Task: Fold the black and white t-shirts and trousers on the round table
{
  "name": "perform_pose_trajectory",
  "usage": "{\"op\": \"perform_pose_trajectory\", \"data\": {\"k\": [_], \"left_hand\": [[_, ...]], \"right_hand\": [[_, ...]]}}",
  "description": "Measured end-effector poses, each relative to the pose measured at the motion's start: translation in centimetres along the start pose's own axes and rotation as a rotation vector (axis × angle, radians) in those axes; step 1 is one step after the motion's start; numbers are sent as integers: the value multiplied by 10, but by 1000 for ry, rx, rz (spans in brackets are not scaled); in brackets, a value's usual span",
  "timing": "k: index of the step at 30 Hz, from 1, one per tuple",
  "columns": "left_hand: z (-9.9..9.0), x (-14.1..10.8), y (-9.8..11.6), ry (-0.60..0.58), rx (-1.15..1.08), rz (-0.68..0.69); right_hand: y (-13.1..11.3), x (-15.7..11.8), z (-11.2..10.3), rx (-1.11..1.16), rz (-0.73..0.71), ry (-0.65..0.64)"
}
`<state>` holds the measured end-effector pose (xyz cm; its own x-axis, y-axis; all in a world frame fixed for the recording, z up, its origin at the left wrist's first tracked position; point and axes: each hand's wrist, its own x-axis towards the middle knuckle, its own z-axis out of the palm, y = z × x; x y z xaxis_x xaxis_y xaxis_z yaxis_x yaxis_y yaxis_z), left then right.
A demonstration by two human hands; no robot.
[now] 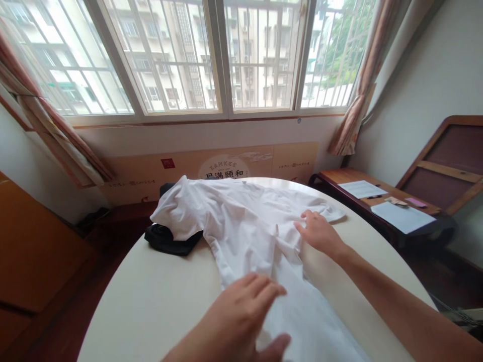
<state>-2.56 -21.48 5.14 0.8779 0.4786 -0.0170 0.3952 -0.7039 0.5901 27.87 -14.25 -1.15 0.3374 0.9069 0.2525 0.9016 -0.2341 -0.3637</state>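
Note:
A white T-shirt (245,221) lies spread and wrinkled on a round pale table (158,296), its hem running toward me. One sleeve reaches left over a folded black cloth (171,241); the other lies at the right. My left hand (245,311) hovers over the lower part of the shirt, thumb and fingers apart, with nothing in it. At the shirt's right side, below that sleeve, my right hand (319,231) touches the fabric with its fingers spread. Whether its fingertips pinch any cloth is hard to see, but they look loose.
Beyond the table a printed cardboard panel (188,173) leans under the barred windows. To the right stands a low wooden table (332,176) with papers (403,216) and a pen on it. An orange-brown cabinet (33,251) is at the left, and curtains (354,120) hang by the windows.

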Motion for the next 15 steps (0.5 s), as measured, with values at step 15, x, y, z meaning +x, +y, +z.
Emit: {"op": "perform_pose_trajectory", "data": {"k": [15], "left_hand": [[-70, -15, -51, -547, 140, -591]], "right_hand": [[59, 30, 9, -224, 149, -277]]}}
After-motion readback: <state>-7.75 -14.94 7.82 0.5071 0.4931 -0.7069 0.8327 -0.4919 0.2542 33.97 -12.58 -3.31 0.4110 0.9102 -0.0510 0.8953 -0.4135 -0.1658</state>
